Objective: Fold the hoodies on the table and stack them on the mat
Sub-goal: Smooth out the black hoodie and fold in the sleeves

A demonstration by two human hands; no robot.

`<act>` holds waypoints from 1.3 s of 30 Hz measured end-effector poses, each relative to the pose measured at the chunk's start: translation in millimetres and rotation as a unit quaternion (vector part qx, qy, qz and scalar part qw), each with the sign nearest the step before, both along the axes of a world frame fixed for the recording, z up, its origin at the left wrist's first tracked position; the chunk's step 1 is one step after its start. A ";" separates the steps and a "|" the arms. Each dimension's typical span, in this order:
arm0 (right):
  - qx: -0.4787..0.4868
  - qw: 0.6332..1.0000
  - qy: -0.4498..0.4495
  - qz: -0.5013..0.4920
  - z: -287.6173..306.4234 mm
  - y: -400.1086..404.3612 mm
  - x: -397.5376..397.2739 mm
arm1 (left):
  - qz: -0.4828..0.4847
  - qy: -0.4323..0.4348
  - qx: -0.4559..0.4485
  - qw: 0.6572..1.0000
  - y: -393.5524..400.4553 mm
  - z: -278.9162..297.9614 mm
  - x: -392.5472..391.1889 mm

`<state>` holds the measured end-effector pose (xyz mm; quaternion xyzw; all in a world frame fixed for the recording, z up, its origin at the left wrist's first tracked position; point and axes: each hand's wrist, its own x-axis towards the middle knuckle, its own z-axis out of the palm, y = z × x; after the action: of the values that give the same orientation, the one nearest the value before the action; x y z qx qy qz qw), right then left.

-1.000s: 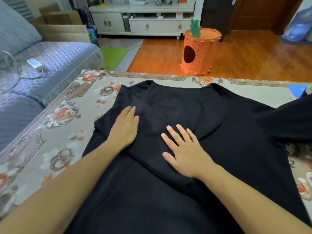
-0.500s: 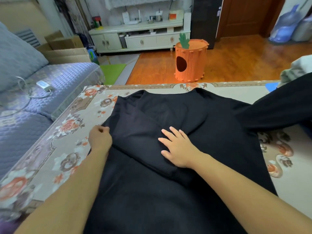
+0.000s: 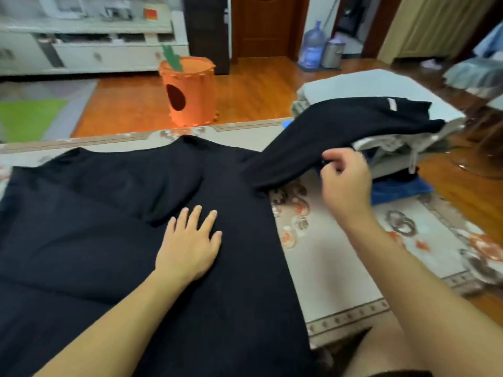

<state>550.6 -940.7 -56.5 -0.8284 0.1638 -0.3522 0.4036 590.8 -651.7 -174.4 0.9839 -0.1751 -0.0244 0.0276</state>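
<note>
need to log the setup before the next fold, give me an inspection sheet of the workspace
surface: floral cloth covers the table
job's things: black hoodie spread flat, its right sleeve draped onto the folded stack on the blue mat
clutter: nothing seen
hands: left hand lies flat on the hoodie; right hand pinches the sleeve edge
cables: nothing seen
surroundings: orange carrot-shaped bin, water jug, white cabinet, wood floor

Table w/ floral cloth (image 3: 334,270): black hoodie (image 3: 114,240) spread flat, blue mat (image 3: 400,187) at far right w/ folded stack (image 3: 381,88).
</note>
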 end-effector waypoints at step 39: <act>-0.115 0.795 0.192 0.564 32.2 224.1 32.7 | 0.269 0.236 -0.856 0.374 195.6 123.0 -26.1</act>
<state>583.3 -716.5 -24.3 -0.8647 -0.3004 0.0880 0.3927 564.7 -456.2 -51.4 0.3859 0.1849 -0.0837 0.8999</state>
